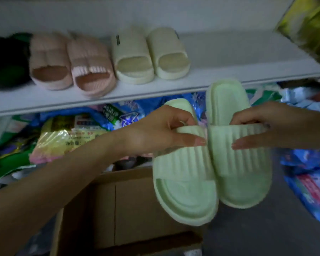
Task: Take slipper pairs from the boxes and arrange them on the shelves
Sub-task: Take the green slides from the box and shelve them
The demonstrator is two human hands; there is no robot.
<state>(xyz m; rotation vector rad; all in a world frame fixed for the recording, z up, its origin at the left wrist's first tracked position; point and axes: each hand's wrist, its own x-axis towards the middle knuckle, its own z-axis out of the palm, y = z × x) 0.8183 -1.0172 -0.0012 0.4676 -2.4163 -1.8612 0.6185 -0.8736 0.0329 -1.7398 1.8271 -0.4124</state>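
I hold a pair of pale green ribbed slippers in the air below the white shelf. My left hand pinches the strap of the left green slipper. My right hand pinches the strap of the right green slipper. The two slippers hang side by side, toes toward me, their inner edges touching. On the shelf stand a pink pair and a cream pair, toes outward. A brown cardboard box sits below my hands.
A dark green and black item lies at the shelf's left end. Under the shelf lie several plastic-wrapped packages in blue, green and yellow. More blue packs lie at the right. A yellow-green package leans at the top right.
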